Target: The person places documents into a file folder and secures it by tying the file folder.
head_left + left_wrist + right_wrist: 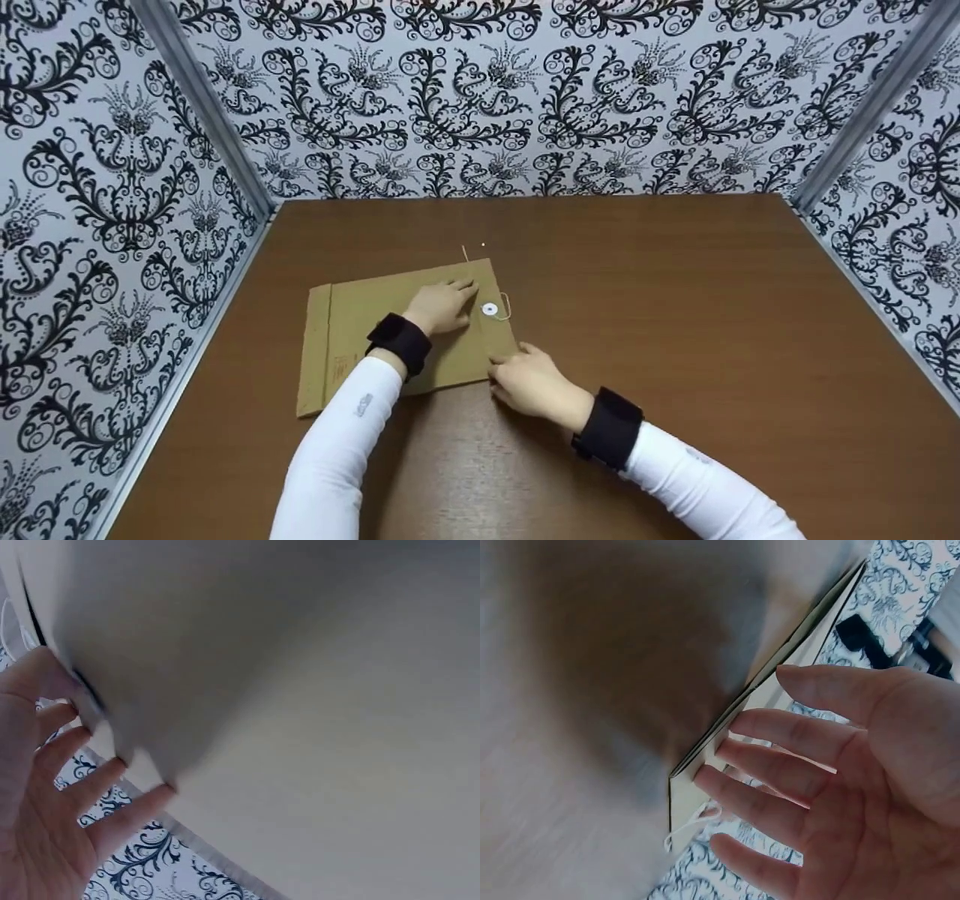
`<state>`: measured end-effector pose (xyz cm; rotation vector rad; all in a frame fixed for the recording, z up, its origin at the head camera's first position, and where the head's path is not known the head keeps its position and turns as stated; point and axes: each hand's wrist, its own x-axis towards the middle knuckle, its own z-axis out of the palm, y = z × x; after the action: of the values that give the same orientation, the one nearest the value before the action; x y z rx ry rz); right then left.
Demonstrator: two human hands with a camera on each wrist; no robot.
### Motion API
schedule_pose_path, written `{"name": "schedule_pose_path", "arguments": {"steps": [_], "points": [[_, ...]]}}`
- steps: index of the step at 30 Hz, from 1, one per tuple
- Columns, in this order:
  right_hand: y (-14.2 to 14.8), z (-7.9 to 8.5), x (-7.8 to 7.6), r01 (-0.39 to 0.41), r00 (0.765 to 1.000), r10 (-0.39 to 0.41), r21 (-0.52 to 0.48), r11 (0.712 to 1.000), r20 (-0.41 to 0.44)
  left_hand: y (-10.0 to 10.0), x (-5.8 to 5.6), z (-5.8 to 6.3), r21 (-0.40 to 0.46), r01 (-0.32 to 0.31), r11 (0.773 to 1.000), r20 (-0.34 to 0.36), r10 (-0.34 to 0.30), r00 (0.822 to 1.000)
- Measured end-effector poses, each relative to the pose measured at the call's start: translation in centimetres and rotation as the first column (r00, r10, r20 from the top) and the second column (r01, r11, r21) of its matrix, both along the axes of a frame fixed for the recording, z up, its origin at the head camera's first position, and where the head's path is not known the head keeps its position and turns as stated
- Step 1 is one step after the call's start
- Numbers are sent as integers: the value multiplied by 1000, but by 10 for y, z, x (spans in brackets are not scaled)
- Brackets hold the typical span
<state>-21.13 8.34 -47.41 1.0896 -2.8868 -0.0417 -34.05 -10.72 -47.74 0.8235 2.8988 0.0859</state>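
A brown kraft envelope [405, 337] lies slightly askew on the table, with a white round button [489, 309] and a thin string [507, 306] at its right side. On its upper face near the flap rests my left hand [441, 306]. The left wrist view shows that hand's [60, 802] fingertips touching the paper, fingers spread and fairly straight. My right hand [534, 384] is at the envelope's lower right corner. In the right wrist view this hand [840, 780] has extended fingers touching the envelope's edge [802, 637], the thumb apart from them.
The brown wooden table [675, 300] extends to the right of the envelope. Patterned black-and-white panels [525, 97] enclose the back and both sides, with grey metal strips [202, 105] at the corners. A light string end [464, 253] sticks out past the envelope's top edge.
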Motion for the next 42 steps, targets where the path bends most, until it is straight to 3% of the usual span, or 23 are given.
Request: {"name": "schedule_pose_path", "arguments": {"steps": [4,10,15,23,30,42], "points": [[15,0,-5,31,999,-31,-6,1000,14,-12,4,-6,74,4,997,51,-7,999],[38,4,-13,63,996,-60,-52,997,66,-38,15,0,54,-10,999,79,5,997],[57,6,-17,71,995,-66,-71,995,72,-68,32,7,48,-14,999,83,10,996],[80,9,-21,80,996,-78,-66,995,37,-103,57,-2,122,-11,992,92,0,996],[91,10,-25,120,993,-120,-69,990,11,-104,68,-7,155,53,987,68,-64,996],[119,9,-48,233,970,-226,-90,968,86,-82,85,-5,173,140,975,91,-157,983]]}}
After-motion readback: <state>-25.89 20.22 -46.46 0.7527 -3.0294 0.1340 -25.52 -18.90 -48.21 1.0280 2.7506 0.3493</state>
